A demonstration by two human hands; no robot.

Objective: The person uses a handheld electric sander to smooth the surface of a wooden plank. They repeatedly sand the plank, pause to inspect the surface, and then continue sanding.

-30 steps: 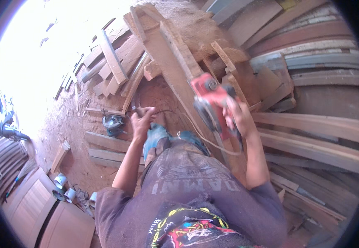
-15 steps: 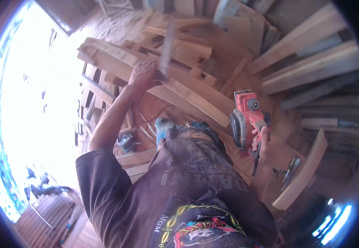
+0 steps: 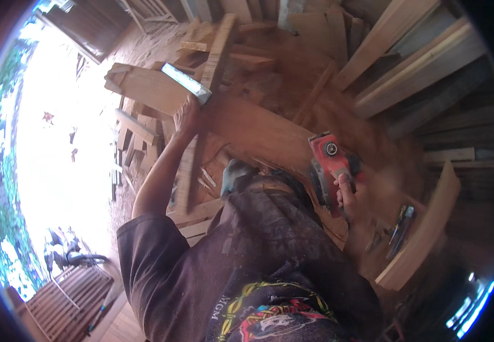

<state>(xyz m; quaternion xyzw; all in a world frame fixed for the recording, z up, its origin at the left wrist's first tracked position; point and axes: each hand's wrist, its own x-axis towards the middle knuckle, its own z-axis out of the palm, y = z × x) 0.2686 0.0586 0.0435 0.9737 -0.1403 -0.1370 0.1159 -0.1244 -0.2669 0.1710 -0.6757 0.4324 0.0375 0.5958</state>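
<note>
My left hand [image 3: 186, 118] is closed on a long narrow wooden strip [image 3: 218, 54], which stands crosswise over a wide board [image 3: 258, 130]. The strip is smeared by motion. A flat, shiny metal blade [image 3: 185, 81] juts out at the same fingers, apparently held with the strip; its other end is hidden. On the right, my right hand [image 3: 346, 191] wraps round the rear handle of a red electric planer [image 3: 330, 155]. The planer is at the board's right end; whether it touches the board, I cannot tell.
Stacked timbers [image 3: 423, 68] lean at the far right. A curved wooden piece [image 3: 423, 233] lies nearer, beside some hand tools [image 3: 400, 228]. Offcuts [image 3: 138, 137] are heaped on the left, and a slatted wooden piece [image 3: 67, 302] rests at the lower left.
My left hand has swung the strip from lying along the board to crosswise, and the metal blade now points up and left. The planer has shifted slightly left and tilted.
</note>
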